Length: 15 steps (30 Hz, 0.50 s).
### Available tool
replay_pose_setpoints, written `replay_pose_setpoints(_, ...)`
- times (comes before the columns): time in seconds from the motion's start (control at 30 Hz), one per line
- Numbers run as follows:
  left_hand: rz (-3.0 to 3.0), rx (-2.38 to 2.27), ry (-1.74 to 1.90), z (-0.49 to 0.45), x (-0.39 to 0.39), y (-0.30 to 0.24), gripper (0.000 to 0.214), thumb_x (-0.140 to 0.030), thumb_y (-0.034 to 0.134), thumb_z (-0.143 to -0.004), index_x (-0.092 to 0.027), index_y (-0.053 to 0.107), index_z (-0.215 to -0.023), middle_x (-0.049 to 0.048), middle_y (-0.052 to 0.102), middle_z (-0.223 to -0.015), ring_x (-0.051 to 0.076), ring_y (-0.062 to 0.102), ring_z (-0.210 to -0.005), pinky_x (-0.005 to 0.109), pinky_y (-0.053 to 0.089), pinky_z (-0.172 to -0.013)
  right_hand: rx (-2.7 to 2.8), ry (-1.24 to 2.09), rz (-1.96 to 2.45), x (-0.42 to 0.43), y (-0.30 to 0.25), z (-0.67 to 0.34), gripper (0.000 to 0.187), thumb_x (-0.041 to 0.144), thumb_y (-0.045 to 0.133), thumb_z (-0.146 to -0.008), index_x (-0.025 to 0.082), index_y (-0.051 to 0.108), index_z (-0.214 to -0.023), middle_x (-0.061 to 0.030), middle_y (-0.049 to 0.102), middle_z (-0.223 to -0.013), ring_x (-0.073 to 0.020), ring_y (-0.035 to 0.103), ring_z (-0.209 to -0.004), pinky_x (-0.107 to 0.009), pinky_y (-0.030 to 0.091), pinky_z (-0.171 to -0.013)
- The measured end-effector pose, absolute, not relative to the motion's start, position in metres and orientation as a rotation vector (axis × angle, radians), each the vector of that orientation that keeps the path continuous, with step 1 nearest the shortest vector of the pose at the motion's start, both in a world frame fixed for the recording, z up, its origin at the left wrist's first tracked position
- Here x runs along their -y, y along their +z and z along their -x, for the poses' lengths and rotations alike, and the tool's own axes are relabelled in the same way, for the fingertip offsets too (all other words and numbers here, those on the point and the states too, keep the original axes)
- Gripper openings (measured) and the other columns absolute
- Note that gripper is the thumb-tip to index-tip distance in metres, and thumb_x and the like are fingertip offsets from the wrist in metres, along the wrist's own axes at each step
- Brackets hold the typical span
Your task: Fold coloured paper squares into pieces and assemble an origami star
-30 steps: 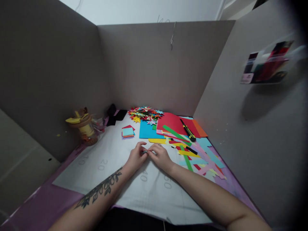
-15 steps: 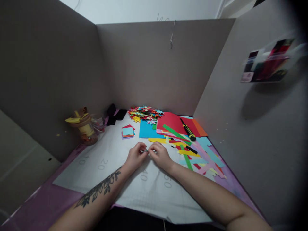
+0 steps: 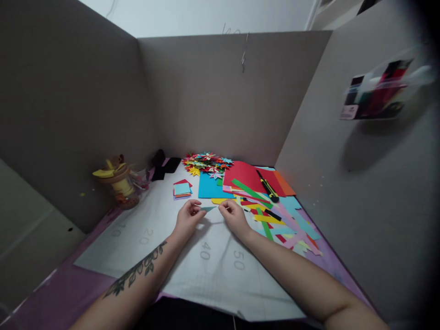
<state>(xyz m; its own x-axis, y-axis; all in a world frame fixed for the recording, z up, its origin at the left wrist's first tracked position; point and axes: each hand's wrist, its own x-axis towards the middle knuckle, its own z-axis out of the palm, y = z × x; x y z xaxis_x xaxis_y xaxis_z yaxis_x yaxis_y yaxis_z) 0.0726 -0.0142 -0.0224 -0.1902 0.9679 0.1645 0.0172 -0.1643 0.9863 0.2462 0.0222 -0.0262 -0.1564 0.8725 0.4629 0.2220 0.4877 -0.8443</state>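
A small folded piece of blue-grey paper (image 3: 208,209) is pinched between the thumb and fingers of my left hand (image 3: 187,219), its pointed end facing right. Close to that point, my right hand (image 3: 235,220) has its thumb and fingertips pressed together; whether they grip the tip, I cannot tell. Both hands are over the white sheet printed with numbers (image 3: 220,279). Just beyond my left hand lies a stack of small coloured paper squares (image 3: 182,189), light blue on top. Coloured paper strips (image 3: 271,220) are scattered to the right of my right hand.
A pile of folded paper stars (image 3: 206,161) lies at the back. Near it are blue paper (image 3: 211,187), red paper (image 3: 240,172) and a yellow-black utility knife (image 3: 268,187). A pot-like container (image 3: 122,183) stands left. Grey panels (image 3: 220,91) enclose the table; a clear holder (image 3: 378,94) hangs right.
My hands have moved slightly apart, the left one shifting left. More of the folded paper now shows between them. The view has tilted a little.
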Motion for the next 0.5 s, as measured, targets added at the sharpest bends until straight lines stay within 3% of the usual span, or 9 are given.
replay_pose_setpoints(0.17,-1.214,-1.278,1.404,-0.073,0.015,-0.021,0.036,-0.028,0.069,-0.063,-0.016,0.055,-0.093,-0.0042,0.057,-0.064,0.008,0.052,-0.053,0.019,0.036,-0.051,1.645,0.765,0.934,-0.020,-0.029,-0.246,0.007,0.024,0.053,-0.079,0.019,0.055,-0.082,-0.0018,0.056,-0.081,-0.0146,0.053,-0.071,-0.025,0.044,-0.062)
replay_pose_setpoints(0.3,-1.221,-1.269,1.328,-0.074,0.015,-0.021,0.035,-0.029,0.063,-0.067,-0.015,0.056,-0.099,-0.0022,0.061,-0.064,0.009,0.050,-0.050,0.019,0.033,-0.048,1.716,0.748,0.893,-0.014,-0.031,-0.242,0.025,0.015,0.051,-0.074,0.020,0.054,-0.098,-0.0042,0.056,-0.095,-0.0143,0.055,-0.075,-0.025,0.047,-0.062)
replay_pose_setpoints(0.4,-1.241,-1.284,1.314,-0.074,0.015,-0.023,0.035,-0.029,0.062,-0.067,-0.015,0.058,-0.098,-0.0007,0.063,-0.065,0.011,0.054,-0.055,0.019,0.036,-0.050,1.767,0.723,0.863,-0.012,-0.030,-0.240,0.030,0.013,0.052,-0.071,0.021,0.055,-0.099,-0.0052,0.056,-0.100,-0.0155,0.056,-0.081,-0.026,0.047,-0.064)
replay_pose_setpoints(0.5,-1.357,-1.292,1.322,-0.074,0.016,-0.024,0.026,-0.028,0.062,-0.068,-0.016,0.063,-0.090,0.0020,0.065,-0.071,0.014,0.059,-0.065,0.022,0.042,-0.059,1.728,0.779,0.891,-0.013,-0.028,-0.240,0.022,0.016,0.052,-0.073,0.020,0.056,-0.095,-0.0042,0.060,-0.091,-0.0160,0.057,-0.079,-0.026,0.047,-0.064)
